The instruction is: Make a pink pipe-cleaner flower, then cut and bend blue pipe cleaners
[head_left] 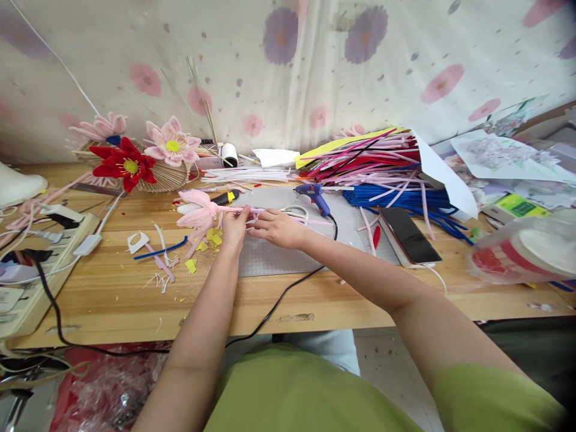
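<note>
A pink fuzzy flower (pixel 198 210) lies sideways at the centre-left, its petals pointing left and its thin stem running right. My left hand (pixel 234 228) is closed on that stem just right of the petals. Beside it, my right hand (pixel 278 228) pinches the stem a little further along, fingers close together. A pale pink strip (pixel 321 222) extends to the right from under my right hand. Both hands are over a grey cutting mat (pixel 270 262). Scissors with pale handles (pixel 297 211) lie just behind my right hand.
A blue glue gun (pixel 315 197) with a black cord rests on the mat. Behind it are red and pink stems (pixel 382 156) and blue stems (pixel 400 197). A phone (pixel 409 235) and a bagged cup (pixel 531 249) are right. Finished flowers (pixel 129 166) and a power strip (pixel 49 267) are left.
</note>
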`<action>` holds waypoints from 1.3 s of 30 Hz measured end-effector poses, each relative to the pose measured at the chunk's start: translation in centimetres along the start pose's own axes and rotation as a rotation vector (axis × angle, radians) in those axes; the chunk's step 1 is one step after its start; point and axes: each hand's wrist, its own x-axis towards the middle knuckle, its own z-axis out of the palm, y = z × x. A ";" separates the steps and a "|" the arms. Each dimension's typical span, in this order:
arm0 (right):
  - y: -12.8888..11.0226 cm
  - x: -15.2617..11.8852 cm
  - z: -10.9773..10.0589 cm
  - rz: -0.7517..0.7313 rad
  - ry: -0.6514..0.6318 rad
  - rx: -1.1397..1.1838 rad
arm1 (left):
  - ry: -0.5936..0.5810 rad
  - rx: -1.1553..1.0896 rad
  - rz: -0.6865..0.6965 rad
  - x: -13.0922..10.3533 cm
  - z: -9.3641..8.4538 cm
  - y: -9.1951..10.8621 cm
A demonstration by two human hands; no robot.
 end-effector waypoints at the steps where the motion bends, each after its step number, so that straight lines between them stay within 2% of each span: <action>1: -0.1 0.0 0.1 0.006 -0.011 0.007 | 0.007 -0.003 -0.003 0.0 0.0 0.0; 3: -0.3 0.0 0.4 0.080 -0.024 0.029 | 0.014 -0.007 -0.007 0.1 -0.1 0.0; 6: -0.5 0.0 0.6 0.320 -0.059 0.072 | 0.044 -0.024 -0.017 0.2 -0.3 0.3; 9: -0.8 0.3 0.5 0.528 -0.177 0.167 | 0.089 -0.035 -0.008 0.5 -0.4 0.5; 11: -1.0 0.6 0.4 0.597 -0.254 0.254 | 0.110 -0.036 0.015 0.7 -0.4 0.5; 16: -1.6 1.4 0.2 0.615 -0.323 0.266 | 0.123 -0.029 0.037 1.5 -0.8 0.0; 21: -1.5 2.6 -1.2 0.481 -0.199 0.288 | 0.117 0.125 0.175 2.3 -1.8 -1.4; 23: -0.5 3.3 -2.1 0.481 -0.141 0.314 | 0.082 0.195 0.207 2.3 -2.0 -1.7; 25: 1.1 3.9 -2.7 0.555 -0.061 0.335 | 0.031 0.211 0.193 2.1 -2.2 -1.6; 28: 4.3 4.2 -2.8 0.689 0.032 0.413 | -0.067 0.185 0.175 1.5 -2.2 -0.7; 30: 6.2 3.9 -2.4 0.779 0.042 0.517 | -0.164 0.154 0.167 1.0 -2.2 0.2; 32: 7.5 3.3 -1.7 0.850 0.014 0.668 | -0.229 0.093 0.159 0.6 -2.1 0.9; 35: 7.9 2.0 -0.2 0.902 -0.086 0.910 | -0.227 -0.003 0.153 0.2 -1.9 1.3; 39: 6.6 0.5 1.6 0.851 -0.351 1.157 | -0.210 -0.060 0.157 0.1 -1.7 0.8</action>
